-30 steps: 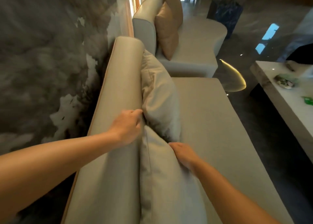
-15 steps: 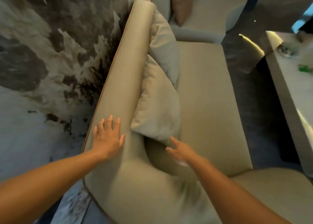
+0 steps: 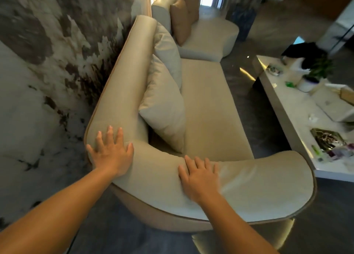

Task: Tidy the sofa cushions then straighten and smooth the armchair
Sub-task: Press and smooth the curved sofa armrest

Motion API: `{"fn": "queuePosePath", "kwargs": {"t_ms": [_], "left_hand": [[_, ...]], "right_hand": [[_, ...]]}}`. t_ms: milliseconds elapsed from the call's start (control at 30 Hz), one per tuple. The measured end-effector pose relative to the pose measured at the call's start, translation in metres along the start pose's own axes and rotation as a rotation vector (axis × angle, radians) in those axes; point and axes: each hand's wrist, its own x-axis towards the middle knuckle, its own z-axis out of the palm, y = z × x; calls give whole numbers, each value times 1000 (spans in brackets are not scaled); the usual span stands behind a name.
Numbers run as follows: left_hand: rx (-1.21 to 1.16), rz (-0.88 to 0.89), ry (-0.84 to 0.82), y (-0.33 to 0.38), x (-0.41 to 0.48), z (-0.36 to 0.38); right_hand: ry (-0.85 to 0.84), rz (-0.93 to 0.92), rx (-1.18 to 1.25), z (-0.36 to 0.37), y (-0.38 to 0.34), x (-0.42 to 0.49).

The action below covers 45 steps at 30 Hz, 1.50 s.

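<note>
A beige sofa (image 3: 206, 108) runs along the marbled wall, its curved armrest (image 3: 258, 188) wrapping round the near end. Two pale cushions lean against the backrest: the near cushion (image 3: 164, 110) and the far cushion (image 3: 168, 50) behind it. My left hand (image 3: 112, 152) lies flat, fingers spread, on the corner where backrest meets armrest. My right hand (image 3: 199, 175) lies flat on the top of the armrest, fingers apart, holding nothing. Beyond the sofa stands a second beige seat (image 3: 208, 37) with tan cushions (image 3: 182, 21).
A white low table (image 3: 287, 108) stands to the right, carrying a potted plant (image 3: 314, 73), a tray of small items (image 3: 329, 138) and other clutter. Dark glossy floor (image 3: 254, 104) forms a narrow aisle between sofa and table. The marbled wall (image 3: 47, 62) closes the left.
Both hands left the cushions and came back toward me onto the sofa's near end. The right hand went from the near cushion's corner to the armrest top. The view pulled back.
</note>
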Motion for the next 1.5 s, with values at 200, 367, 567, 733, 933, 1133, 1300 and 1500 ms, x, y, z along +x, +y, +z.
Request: {"fn": "queuePosePath", "kwargs": {"t_ms": [200, 367, 567, 733, 933, 1133, 1300, 1500], "left_hand": [[-111, -82, 96, 13, -31, 27], [-109, -72, 201, 13, -17, 39], [-104, -82, 203, 7, -9, 44], [-119, -74, 223, 0, 33, 37], [-120, -42, 244, -19, 96, 26], [-106, 6, 207, -48, 165, 4], [-88, 12, 190, -63, 210, -7], [-74, 35, 107, -69, 222, -16]], "right_hand": [[134, 55, -58, 4, -5, -18], [191, 62, -93, 9, -5, -9], [178, 78, -100, 10, -13, -5], [210, 109, -74, 2, -40, 21], [245, 134, -54, 1, -80, 63], [264, 177, -30, 2, -135, 118], [216, 198, -92, -2, -170, 152], [90, -60, -30, -13, -154, 163]]}}
